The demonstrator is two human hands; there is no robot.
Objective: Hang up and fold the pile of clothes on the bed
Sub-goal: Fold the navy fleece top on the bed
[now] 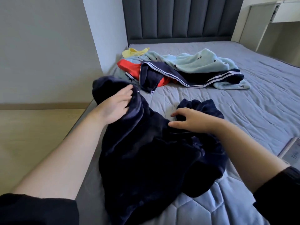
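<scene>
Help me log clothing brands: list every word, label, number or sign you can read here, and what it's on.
Nothing here reads clearly.
White label at the right edge of the mattress: print too blurred to read.
Light blue fleece: small dark marks, too small to tell letters from pattern.
Dark navy garment: no text visible.

Grey padded headboard [178, 18] at far end, pale grey wall [40, 46] on left, light wood floor [32, 135] below, white desk [287, 13] in right corner. Soft daylight.
</scene>
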